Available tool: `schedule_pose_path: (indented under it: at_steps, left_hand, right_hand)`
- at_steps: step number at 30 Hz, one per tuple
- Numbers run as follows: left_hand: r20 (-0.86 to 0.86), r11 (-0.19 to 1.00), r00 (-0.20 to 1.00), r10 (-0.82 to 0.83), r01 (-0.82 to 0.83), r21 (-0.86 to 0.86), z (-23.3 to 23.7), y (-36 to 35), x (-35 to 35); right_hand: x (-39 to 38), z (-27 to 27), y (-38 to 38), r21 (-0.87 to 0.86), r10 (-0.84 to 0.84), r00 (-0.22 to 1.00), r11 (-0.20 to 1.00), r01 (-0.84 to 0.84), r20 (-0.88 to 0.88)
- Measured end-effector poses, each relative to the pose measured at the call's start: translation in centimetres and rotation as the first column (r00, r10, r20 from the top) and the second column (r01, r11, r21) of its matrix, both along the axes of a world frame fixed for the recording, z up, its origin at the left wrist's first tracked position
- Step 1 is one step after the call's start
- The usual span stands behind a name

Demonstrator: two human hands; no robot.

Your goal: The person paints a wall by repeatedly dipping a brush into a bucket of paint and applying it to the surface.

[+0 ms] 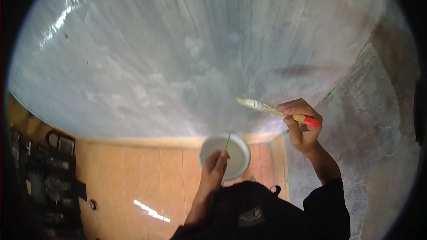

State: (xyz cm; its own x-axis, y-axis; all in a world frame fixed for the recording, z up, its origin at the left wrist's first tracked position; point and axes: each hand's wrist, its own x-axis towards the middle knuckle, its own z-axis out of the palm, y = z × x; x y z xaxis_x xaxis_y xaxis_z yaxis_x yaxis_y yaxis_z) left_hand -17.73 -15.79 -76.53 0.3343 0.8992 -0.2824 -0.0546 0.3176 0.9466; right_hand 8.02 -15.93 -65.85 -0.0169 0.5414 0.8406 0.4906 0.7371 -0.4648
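Note:
My right hand (303, 123) is closed round the handle of a paintbrush (262, 106), held nearly level in front of the grey, streaky wall (178, 62). Whitish paint coats the bristle end, which points left, and the handle's end is red. Lower down, my left hand (215, 163) is closed on a thin yellow-green strip (227, 140) that looks like the handle of a round white bucket (245, 147). The strip runs from my fingers to the bucket's far rim. Pale contents show inside, partly covered by my left hand.
Orange floor tiles (120, 173) meet the wall's foot behind the bucket. Another wall with patchy grey plaster (347, 142) rises close on my right. At the lower left stand dark shelves holding several items (49, 173).

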Motion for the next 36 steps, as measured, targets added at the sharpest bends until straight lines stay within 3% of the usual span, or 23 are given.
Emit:
schedule_pose_path:
  at_steps: [1,7,10,25,36]
  left_hand:
    - [0.038,1.000,0.999,0.020,-0.020,-0.002,0.9,0.2,0.2]
    - [0.097,0.999,0.995,-0.019,0.017,0.028,3.3,1.1,0.4]
    - [0.099,0.999,0.994,-0.035,0.031,0.043,3.3,1.3,1.0]
    - [0.106,0.992,0.987,-0.123,0.126,-0.025,3.6,1.3,1.5]
    - [0.129,0.990,0.983,-0.130,0.135,-0.030,4.0,1.9,1.7]
  right_hand:
    - [-0.2,-1.3,-0.7,-0.114,0.018,0.999,0.993,-0.023,-0.047]
    - [-1.1,-2.4,-3.2,-0.260,-0.011,1.000,0.966,0.005,-0.021]
    - [-2.5,-3.9,-2.4,-0.466,0.008,0.999,0.884,-0.028,-0.045]
    - [-5.3,-10.2,1.1,-0.625,-0.075,0.996,0.780,0.032,-0.041]
    - [-5.3,-11.1,1.1,-0.681,-0.099,0.995,0.728,0.079,0.009]
